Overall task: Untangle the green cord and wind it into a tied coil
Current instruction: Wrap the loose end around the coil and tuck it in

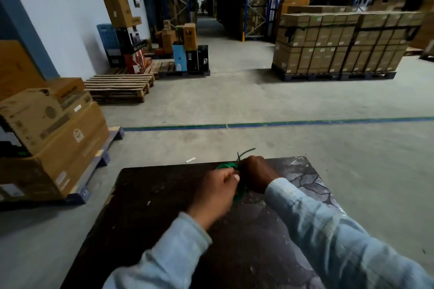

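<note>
Both grips curled tight on green cord [226, 166], left hand [217, 189] and right hand [256, 172] meeting knuckle to knuckle at far edge of dark table [152, 195]. Cord bunched in loops between and under hands (mostly hidden), two loose ends poking up past far side of right hand. Light blue sleeves [328, 223] on both arms. Small white scrap [190, 160] on floor just beyond table. Palletised boxes [338, 47] far right.
</note>
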The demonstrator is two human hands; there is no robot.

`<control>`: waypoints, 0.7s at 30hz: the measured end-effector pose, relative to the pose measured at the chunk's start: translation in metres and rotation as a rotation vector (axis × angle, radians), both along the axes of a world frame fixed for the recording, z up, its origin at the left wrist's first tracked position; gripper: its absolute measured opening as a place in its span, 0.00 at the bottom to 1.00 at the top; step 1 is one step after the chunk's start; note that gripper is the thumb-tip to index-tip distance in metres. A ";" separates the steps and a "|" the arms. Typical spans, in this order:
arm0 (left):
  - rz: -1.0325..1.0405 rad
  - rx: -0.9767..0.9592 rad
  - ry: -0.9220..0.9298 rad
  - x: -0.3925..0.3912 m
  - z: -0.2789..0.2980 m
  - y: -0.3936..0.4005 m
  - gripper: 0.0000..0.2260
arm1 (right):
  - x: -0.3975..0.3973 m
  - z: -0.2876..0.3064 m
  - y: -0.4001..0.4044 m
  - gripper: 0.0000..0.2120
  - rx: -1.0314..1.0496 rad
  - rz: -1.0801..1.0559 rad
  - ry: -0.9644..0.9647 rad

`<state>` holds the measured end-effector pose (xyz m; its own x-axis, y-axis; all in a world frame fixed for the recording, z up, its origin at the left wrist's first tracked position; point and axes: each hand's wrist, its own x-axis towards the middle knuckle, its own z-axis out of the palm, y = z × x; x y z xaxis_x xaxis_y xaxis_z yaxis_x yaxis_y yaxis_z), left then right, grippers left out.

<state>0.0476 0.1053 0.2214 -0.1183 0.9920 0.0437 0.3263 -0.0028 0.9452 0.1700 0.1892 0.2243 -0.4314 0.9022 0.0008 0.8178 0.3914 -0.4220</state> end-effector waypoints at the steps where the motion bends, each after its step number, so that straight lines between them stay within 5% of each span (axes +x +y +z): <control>1: 0.045 0.164 0.198 0.000 0.000 -0.009 0.08 | 0.004 -0.004 0.000 0.08 -0.029 0.010 -0.016; 3: -0.003 0.459 0.480 -0.005 -0.002 -0.014 0.11 | 0.009 -0.012 -0.006 0.10 -0.080 0.071 -0.067; 6: -0.297 0.564 0.806 -0.019 -0.014 -0.003 0.17 | 0.010 -0.012 -0.019 0.12 -0.088 0.169 -0.074; 11: -0.340 0.369 0.918 -0.037 -0.033 0.000 0.25 | 0.020 -0.001 -0.022 0.05 -0.134 0.245 0.012; 21: -0.301 0.037 1.231 -0.028 -0.024 0.001 0.14 | 0.014 -0.015 -0.030 0.06 -0.011 0.373 -0.030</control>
<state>0.0198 0.1067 0.1978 0.2490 0.9685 -0.0080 0.9684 -0.2489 0.0154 0.1844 0.1594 0.2091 -0.7300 0.6829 -0.0250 0.6317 0.6604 -0.4059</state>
